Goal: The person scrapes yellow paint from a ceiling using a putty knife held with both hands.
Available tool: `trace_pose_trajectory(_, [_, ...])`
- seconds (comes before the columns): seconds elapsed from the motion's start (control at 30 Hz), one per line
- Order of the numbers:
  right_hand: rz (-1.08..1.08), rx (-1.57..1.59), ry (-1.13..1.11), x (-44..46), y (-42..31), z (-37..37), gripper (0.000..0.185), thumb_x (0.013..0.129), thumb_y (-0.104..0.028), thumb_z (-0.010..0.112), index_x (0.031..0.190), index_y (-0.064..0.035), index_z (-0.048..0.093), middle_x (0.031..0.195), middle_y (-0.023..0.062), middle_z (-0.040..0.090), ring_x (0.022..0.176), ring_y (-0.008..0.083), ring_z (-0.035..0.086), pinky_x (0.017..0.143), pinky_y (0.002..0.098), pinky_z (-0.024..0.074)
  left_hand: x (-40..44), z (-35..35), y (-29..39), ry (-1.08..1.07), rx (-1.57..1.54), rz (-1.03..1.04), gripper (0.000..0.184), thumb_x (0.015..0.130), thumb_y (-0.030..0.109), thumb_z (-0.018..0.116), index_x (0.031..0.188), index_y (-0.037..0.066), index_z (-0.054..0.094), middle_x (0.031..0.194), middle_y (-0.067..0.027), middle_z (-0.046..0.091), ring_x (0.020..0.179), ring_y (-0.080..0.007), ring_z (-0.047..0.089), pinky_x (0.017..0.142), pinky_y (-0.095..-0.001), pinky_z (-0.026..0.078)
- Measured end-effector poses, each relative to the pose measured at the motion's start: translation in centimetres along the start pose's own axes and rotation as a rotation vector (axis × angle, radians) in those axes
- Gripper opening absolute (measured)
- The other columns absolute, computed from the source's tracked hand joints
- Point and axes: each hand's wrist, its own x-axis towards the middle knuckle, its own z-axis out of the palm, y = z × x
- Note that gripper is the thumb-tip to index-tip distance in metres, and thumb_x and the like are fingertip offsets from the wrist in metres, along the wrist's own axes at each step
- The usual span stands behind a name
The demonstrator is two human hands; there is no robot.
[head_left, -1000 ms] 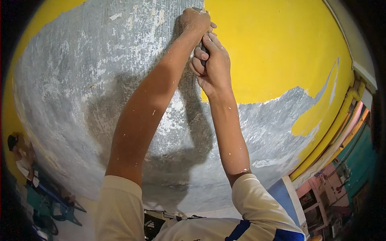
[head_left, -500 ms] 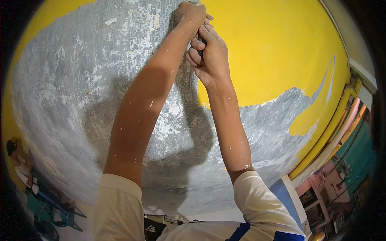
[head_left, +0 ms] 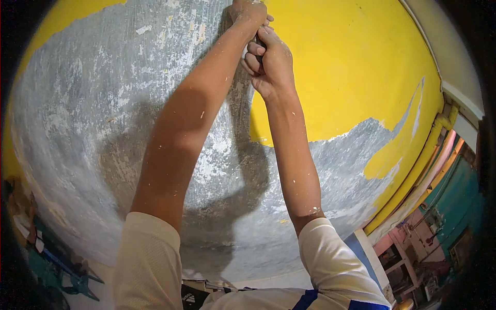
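Both my arms reach up to a wall of yellow paint (head_left: 336,67) and bare grey, scraped surface (head_left: 77,113). My right hand (head_left: 275,61) is closed, fingers wrapped round the dark handle of a tool (head_left: 260,50). Just above it, at the top edge of the view, my left hand (head_left: 249,12) is curled shut against the wall, close to the border between grey and yellow. What the left fingers grip is hidden, and so is the tool's working end. Pale flecks dot both forearms.
A yellow pipe (head_left: 413,194) runs down the wall's right side. Beyond it stand pink shelving (head_left: 398,253) and a teal panel (head_left: 457,204). At the lower left a person (head_left: 23,219) is near dark teal furniture (head_left: 77,284). My arms cast shadows on the wall.
Both hands sit slightly higher in the view, still close together on the tool's line. The view has shifted a little; the right hand's grip looks the same.
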Motion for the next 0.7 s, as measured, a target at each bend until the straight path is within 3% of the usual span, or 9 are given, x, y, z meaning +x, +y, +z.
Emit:
trace_pose_trajectory(0.1, [0.007,-0.007,-0.017,2.0,-1.3,-0.4,0.012,0.104,-0.023,0.050,0.097,-0.0134,0.053,0.061,-0.0066,0.039,0.042,0.0067,0.026,0.043,0.0245,0.0224,3.4,1.1,0.5,-0.038,0.089,0.029,0.029,0.099,0.017,0.052,0.095,-0.004,0.072,0.082,-0.0151,0.076,0.072,-0.0227,0.074,0.058,-0.0325,0.057])
trace_pose_trajectory(0.2, [0.021,-0.042,-0.042,2.6,-2.6,-0.9,0.012,0.105,-0.023,0.049,0.103,-0.0127,0.054,0.062,-0.0068,0.039,0.043,0.0065,0.026,0.043,0.0243,0.0229,0.3,-0.2,3.6,0.010,0.070,-0.056,0.028,0.099,0.015,0.050,0.099,-0.005,0.071,0.084,-0.0160,0.075,0.070,-0.0216,0.073,0.053,-0.0327,0.056])
trace_pose_trajectory(0.3, [0.012,-0.041,-0.062,-0.2,-1.0,-1.9,0.021,0.106,-0.019,0.045,0.123,-0.0102,0.054,0.063,-0.0038,0.040,0.043,0.0064,0.030,0.042,0.0241,0.0248,-0.2,1.5,-1.7,-0.050,-0.300,0.015,0.027,0.098,0.019,0.053,0.100,-0.007,0.063,0.089,-0.0182,0.070,0.063,-0.0210,0.064,0.054,-0.0363,0.054])
trace_pose_trajectory(0.43, [0.069,-0.067,0.068,-5.7,1.5,-1.6,0.027,0.108,-0.021,0.044,0.132,-0.0094,0.049,0.065,-0.0046,0.037,0.045,0.0058,0.026,0.042,0.0229,0.0225,-5.5,0.0,-5.1,-0.218,-0.225,0.025,0.026,0.098,0.014,0.044,0.105,-0.002,0.062,0.089,-0.0138,0.065,0.061,-0.0170,0.056,0.050,-0.0325,0.046])
trace_pose_trajectory(0.6, [0.076,0.007,0.067,-7.2,3.5,-1.6,0.045,0.108,-0.018,0.043,0.152,-0.0084,0.035,0.064,-0.0041,0.036,0.045,0.0055,0.027,0.041,0.0219,0.0222,-8.4,-1.5,-5.8,-0.219,-0.284,-0.109,0.029,0.104,0.018,0.044,0.114,-0.005,0.059,0.086,-0.0131,0.065,0.060,-0.0170,0.058,0.053,-0.0337,0.052])
trace_pose_trajectory(0.7, [0.073,0.073,0.008,-6.6,3.4,-1.7,0.045,0.108,-0.017,0.043,0.151,-0.0082,0.034,0.064,-0.0036,0.037,0.044,0.0051,0.028,0.040,0.0220,0.0227,-8.6,-2.0,-4.3,-0.207,-0.309,-0.146,0.033,0.106,0.021,0.043,0.116,-0.008,0.057,0.083,-0.0132,0.064,0.057,-0.0174,0.058,0.054,-0.0357,0.056])
